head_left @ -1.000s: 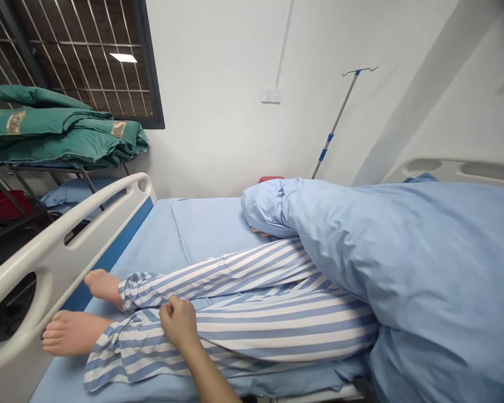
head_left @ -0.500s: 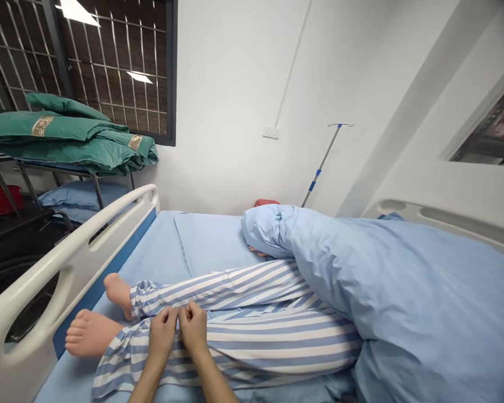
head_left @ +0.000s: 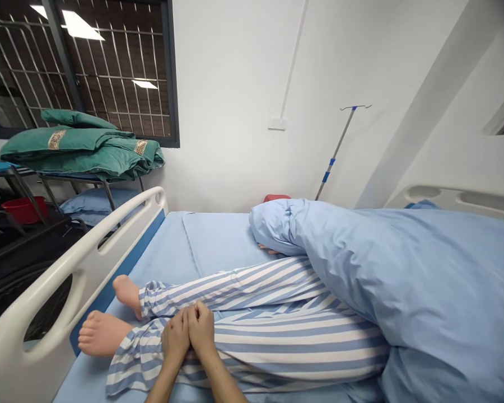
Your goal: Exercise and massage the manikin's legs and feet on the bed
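Observation:
My left hand (head_left: 176,337) and my right hand (head_left: 201,329) are closed side by side, touching each other, over the near lower leg of striped pajama trousers (head_left: 285,341). Their curled fingers hide whatever may be in them. The trousers, blue and white, are worn by a figure lying on the bed. Its bare near foot (head_left: 103,334) and far foot (head_left: 126,294), which look like a manikin's, stick out to the left of my hands. A light blue quilt (head_left: 403,268) covers the figure's upper part, with a bit of its hand showing at the quilt's edge.
A cream bed end board (head_left: 82,249) stands left, beyond the feet. Green folded bedding (head_left: 88,148) lies on a rack under the barred window. A red basin (head_left: 24,209) sits below, at left. An IV pole (head_left: 339,145) rises behind the bed.
My view has turned a little left, so the scene sits farther right. My fists, slightly apart before, now press together, with the backs of the hands turned more upward.

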Action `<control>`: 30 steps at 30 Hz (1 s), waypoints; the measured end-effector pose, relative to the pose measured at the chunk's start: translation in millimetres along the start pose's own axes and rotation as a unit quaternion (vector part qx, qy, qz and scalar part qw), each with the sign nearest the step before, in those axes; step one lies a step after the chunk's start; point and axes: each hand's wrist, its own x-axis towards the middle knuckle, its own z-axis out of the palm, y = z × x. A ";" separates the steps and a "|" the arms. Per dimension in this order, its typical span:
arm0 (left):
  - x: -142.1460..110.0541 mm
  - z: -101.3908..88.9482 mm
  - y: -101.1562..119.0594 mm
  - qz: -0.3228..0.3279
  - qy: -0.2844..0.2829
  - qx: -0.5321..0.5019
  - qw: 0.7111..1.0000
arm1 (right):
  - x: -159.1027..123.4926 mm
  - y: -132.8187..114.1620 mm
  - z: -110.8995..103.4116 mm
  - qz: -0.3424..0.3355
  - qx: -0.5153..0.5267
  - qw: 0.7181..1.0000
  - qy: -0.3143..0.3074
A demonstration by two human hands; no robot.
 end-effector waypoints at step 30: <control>-1.0 5.0 58.2 0.023 -0.022 -0.216 0.976 | 6.4 -1.7 -47.7 -0.022 0.058 0.998 0.015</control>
